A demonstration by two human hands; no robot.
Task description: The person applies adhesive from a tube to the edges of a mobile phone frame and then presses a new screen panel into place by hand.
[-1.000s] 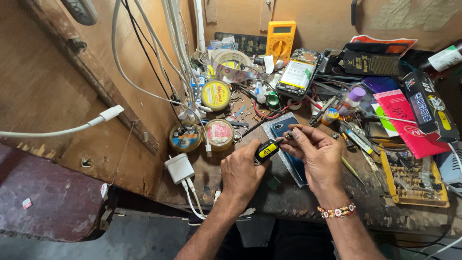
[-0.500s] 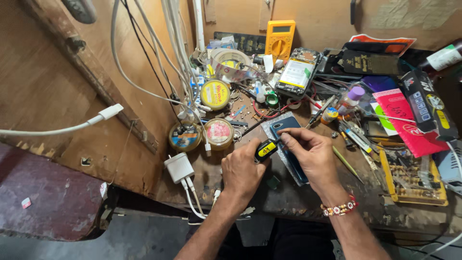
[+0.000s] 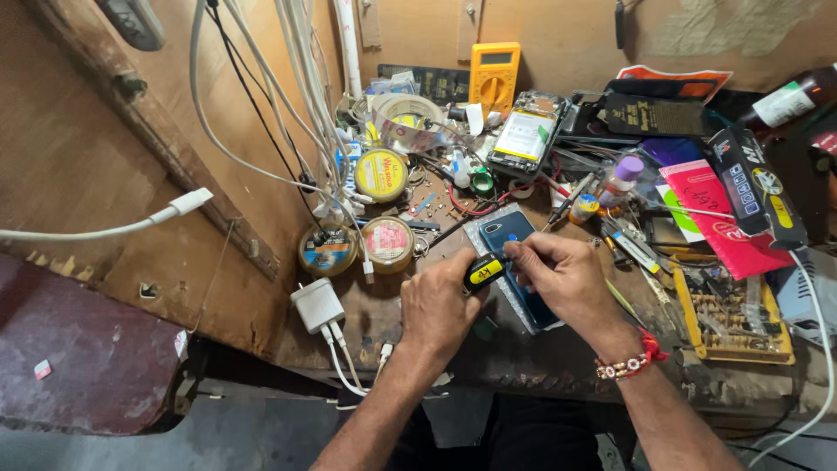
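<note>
Here, both hands [image 3: 506, 283] gripping screwdriver [image 3: 482, 271] over blue phone [image 3: 508, 230], clutter crowding every edge.

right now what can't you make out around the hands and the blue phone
- Head view: the tip of the black and yellow tool is hidden between the left hand and the right hand.
- The right hand covers the lower part of the blue phone.
- The small parts in the yellow bit tray are too small to tell apart.
- The dark bottle is cut off by the right edge.
</note>
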